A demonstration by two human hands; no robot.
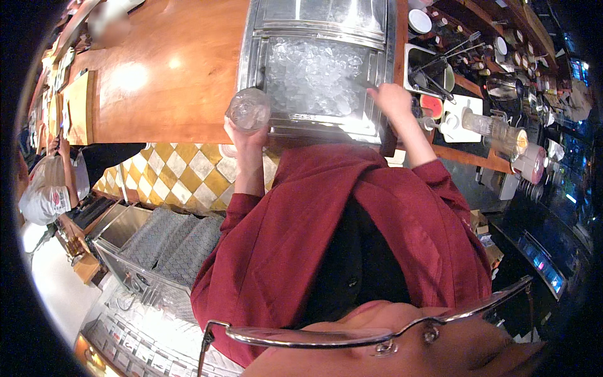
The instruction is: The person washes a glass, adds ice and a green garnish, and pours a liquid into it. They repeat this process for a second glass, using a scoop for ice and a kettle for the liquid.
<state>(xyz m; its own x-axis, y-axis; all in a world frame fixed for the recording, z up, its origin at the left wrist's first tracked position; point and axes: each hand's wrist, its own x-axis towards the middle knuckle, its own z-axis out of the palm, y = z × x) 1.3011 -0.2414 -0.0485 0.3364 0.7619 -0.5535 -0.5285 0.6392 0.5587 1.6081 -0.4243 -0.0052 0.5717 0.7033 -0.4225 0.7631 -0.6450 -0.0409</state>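
A clear glass [249,107] with what looks like ice inside is held upright by my left hand [247,139], whose fingers wrap round its lower part. It stands over the left front corner of a steel ice bin [333,129]. Loose ice cubes [314,72] fill much of the bin. At the bin's right rim is my right hand [394,102], with fingers curled and thumb toward the ice. Whatever it grips, if anything, is hidden or too blurred to make out.
A wooden counter [176,75] extends left of the bin. To the right stand a white tray [461,116], a tall clear mixing glass [487,124], a cut red fruit [431,105] and metal tongs [440,60]. Folded patterned cloths [176,242] lie at lower left. Another person [50,188] is at far left.
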